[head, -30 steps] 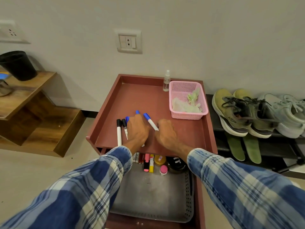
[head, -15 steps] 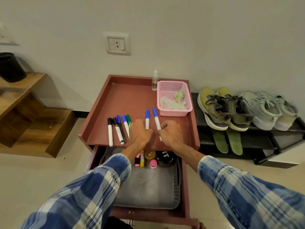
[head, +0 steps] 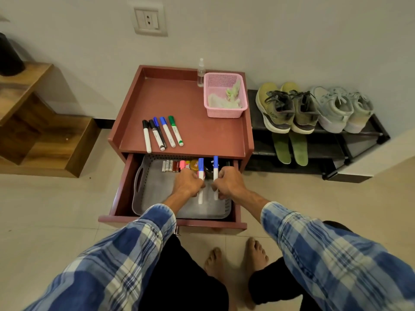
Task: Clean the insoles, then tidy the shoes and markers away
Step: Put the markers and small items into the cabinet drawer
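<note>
Ctr of frame, over the open drawer: our left grip [head: 187, 182] is curled round a blue-capped white marker [head: 201, 169], and our right grip [head: 229, 184] round a second blue-capped marker [head: 215, 167], both above the grey perforated plastic tray [head: 155, 194]. Risk, we reckon: let go from this height they'd bounce, roll, or knock the batteries [head: 168, 166] at the tray's far edge. Five more markers [head: 167, 132] lie on the reddish-brown desk [head: 202, 131], mid-left.

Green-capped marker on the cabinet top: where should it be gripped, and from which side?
Pinch the green-capped marker mid-barrel from above, at its open right side: it lies flat, last in the row, a blue-capped marker close on its left.
</note>
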